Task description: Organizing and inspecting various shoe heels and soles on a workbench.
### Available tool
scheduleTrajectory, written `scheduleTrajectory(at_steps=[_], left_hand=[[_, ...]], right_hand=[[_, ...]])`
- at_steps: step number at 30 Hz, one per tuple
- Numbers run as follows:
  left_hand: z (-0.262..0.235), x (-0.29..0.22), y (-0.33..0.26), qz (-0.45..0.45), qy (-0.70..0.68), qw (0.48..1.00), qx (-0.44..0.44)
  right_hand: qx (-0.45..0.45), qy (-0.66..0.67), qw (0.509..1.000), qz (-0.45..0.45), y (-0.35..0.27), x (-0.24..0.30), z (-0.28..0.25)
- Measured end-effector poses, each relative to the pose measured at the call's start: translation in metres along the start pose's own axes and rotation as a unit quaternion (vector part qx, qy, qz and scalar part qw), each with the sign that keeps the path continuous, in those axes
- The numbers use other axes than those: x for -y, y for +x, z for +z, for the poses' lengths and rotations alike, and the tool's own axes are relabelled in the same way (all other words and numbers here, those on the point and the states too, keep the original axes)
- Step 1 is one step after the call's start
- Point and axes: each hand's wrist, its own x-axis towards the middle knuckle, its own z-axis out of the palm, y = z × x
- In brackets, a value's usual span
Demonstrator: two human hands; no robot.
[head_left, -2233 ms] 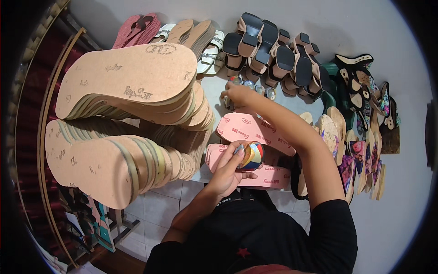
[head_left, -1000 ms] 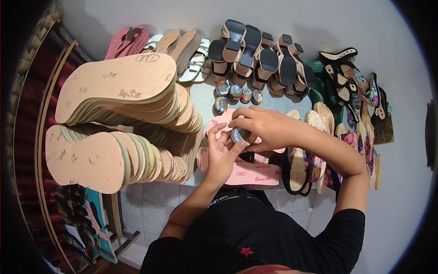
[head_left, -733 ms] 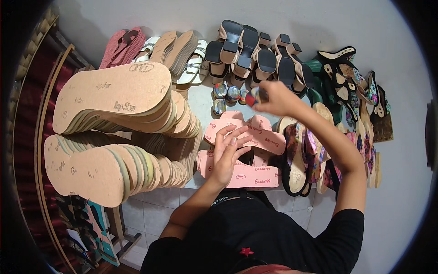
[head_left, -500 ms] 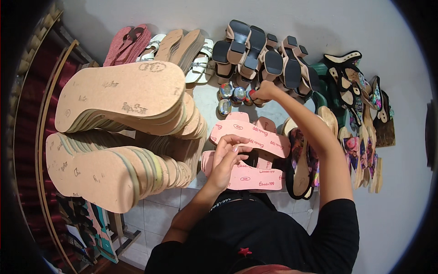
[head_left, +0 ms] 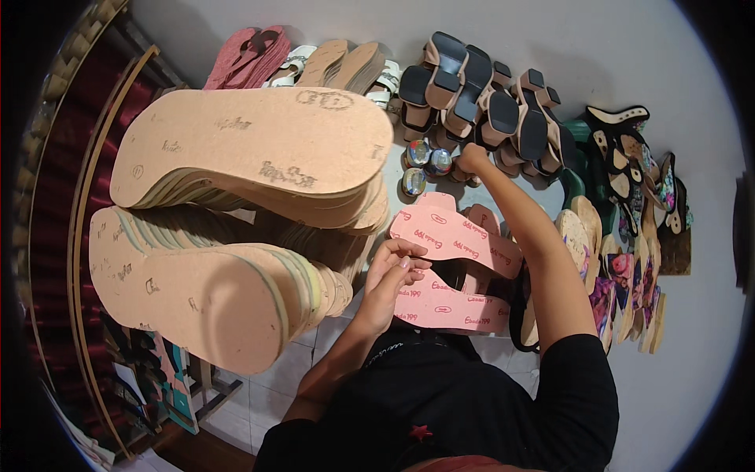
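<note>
Fingers (head_left: 403,248) of the left hand (head_left: 383,291) are loosely bent with nothing visible in them, positioned at the left edges of the pink printed insoles (head_left: 450,230); contact cannot be confirmed. Fingers of the right hand (head_left: 473,157), at 1 o'clock from the left hand, point down beside the round multicoloured pieces (head_left: 440,163); their tips are hidden, so whether they grip one cannot be told.

Left to right, bearings from the left hand: lower stack of tan sole blanks (head_left: 189,295), 9 o'clock; upper stack (head_left: 252,141), between 10 and 11; round pieces, shiny-topped, three plainly visible on the pale desk (head_left: 546,195), just past 12; insoles, 1 to 3; block-heeled shoes (head_left: 497,115), soles up, 1, beyond the right hand; floral sandals (head_left: 621,269), 3.
</note>
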Motion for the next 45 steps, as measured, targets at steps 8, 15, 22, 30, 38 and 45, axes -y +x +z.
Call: scheduleTrajectory(at_steps=[8,15,22,30,38,45], left_hand=[[0.029,0.007,-0.005,-0.029,0.008,0.997,0.065],[0.105,0.035,-0.031,0.009,-0.018,0.981,0.194],[0.210,0.102,-0.085,-0.008,-0.060,0.890,0.453],[0.358,0.227,-0.152,-0.123,-0.030,0.828,0.546],[0.481,0.332,-0.152,-0.223,-0.036,0.850,0.476],[0.563,0.408,-0.113,-0.221,-0.103,0.864,0.440]], right_hand=[[0.023,-0.038,0.998,-0.038,-0.024,0.000,-0.028],[0.007,0.060,0.971,-0.231,-0.135,-0.027,-0.131],[0.009,0.139,0.958,-0.249,-0.374,-0.144,-0.198],[-0.063,0.319,0.939,-0.113,-0.619,-0.333,-0.159],[-0.175,0.499,0.849,0.013,-0.718,-0.486,-0.086],[-0.183,0.515,0.836,0.035,-0.723,-0.621,-0.101]])
